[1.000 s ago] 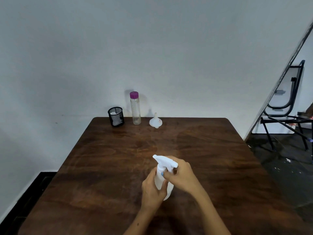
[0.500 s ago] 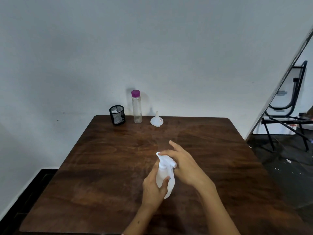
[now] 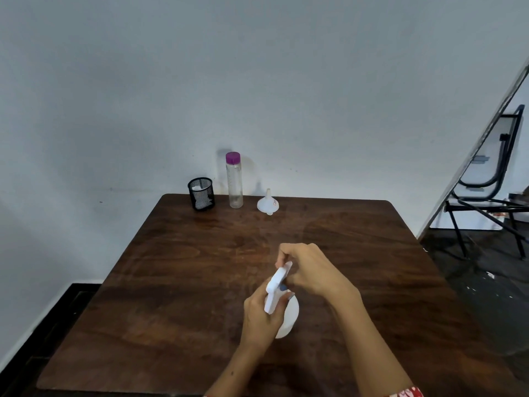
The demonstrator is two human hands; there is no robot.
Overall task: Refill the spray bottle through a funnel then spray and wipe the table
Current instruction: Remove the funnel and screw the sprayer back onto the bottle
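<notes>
White plastic spray bottle [image 3: 287,313] stands near the front of the brown wooden tabletop [image 3: 177,276], gripped around its body by the left hand [image 3: 262,313], while the right hand [image 3: 310,269] fingers pinch its trigger head [image 3: 279,279], apparently unscrewing. Upturned white funnel [image 3: 268,203] and purple-capped clear bottle [image 3: 234,180] wait untouched; filling, spraying, wiping remain.

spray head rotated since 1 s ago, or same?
Yes. The spray head has turned: against the funnel at the table's far edge, its nozzle end has swung around. Right hand grips it.
</notes>
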